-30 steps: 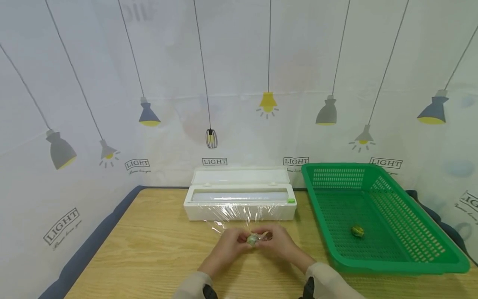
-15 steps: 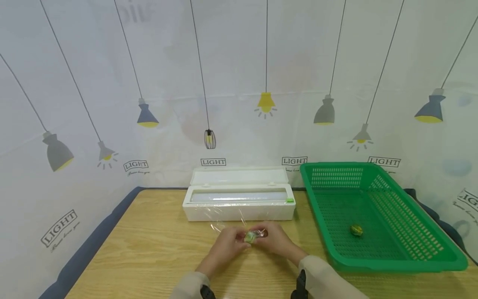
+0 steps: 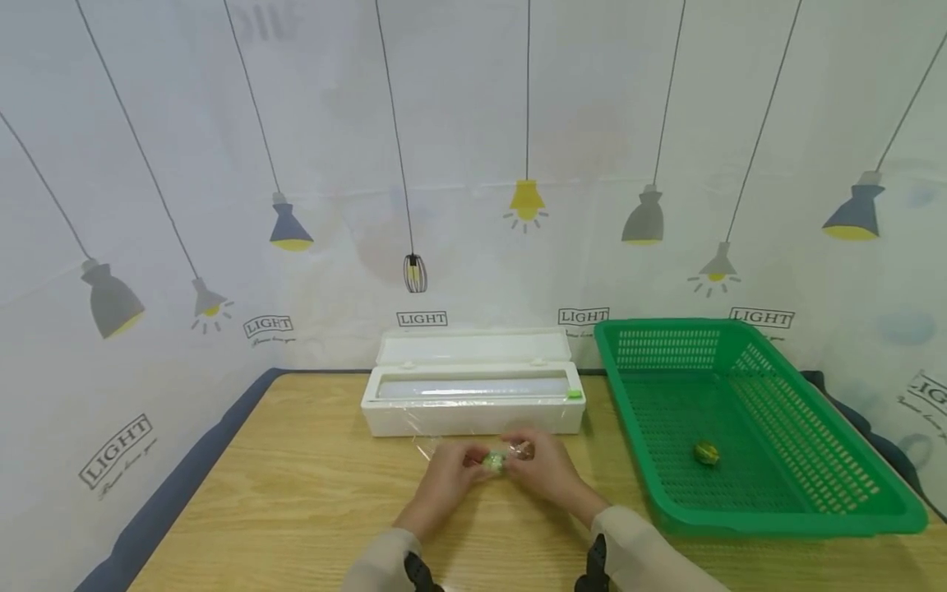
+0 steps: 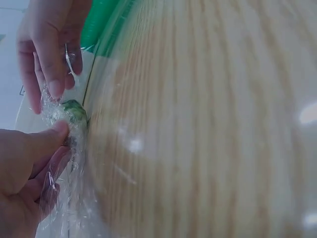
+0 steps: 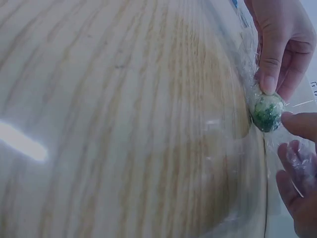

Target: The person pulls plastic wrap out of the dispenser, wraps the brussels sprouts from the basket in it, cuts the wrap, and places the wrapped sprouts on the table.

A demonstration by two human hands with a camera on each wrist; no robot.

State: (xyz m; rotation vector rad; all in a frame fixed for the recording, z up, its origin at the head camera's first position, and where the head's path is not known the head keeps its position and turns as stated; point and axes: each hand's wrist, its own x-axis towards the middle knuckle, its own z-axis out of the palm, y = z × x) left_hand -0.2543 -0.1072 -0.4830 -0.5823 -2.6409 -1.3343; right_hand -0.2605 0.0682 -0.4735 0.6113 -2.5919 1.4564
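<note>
A small green ball [image 3: 493,463], half bundled in clear cling film [image 3: 520,450], sits between my two hands just above the wooden table [image 3: 296,493]. My left hand [image 3: 464,469] pinches it from the left, thumb on the ball [image 4: 74,113]. My right hand [image 3: 528,460] pinches the ball and its film from the right, film clinging over its fingers [image 5: 297,168]. In the right wrist view a left fingertip presses the top of the ball [image 5: 267,111]. In the left wrist view crumpled film [image 4: 59,198] trails down over my left hand [image 4: 29,163].
A white cling-film dispenser [image 3: 473,395] stands open just beyond the hands. A green plastic basket [image 3: 814,493] at the right holds one small wrapped green-yellow ball [image 3: 706,452]. A lamp-printed curtain closes off the back and left. Bare wood lies left of the hands.
The film that stretched taut from the dispenser to the hands now lies slack and gathered about the ball. Both hands have shifted slightly toward the dispenser, working the ball between them.
</note>
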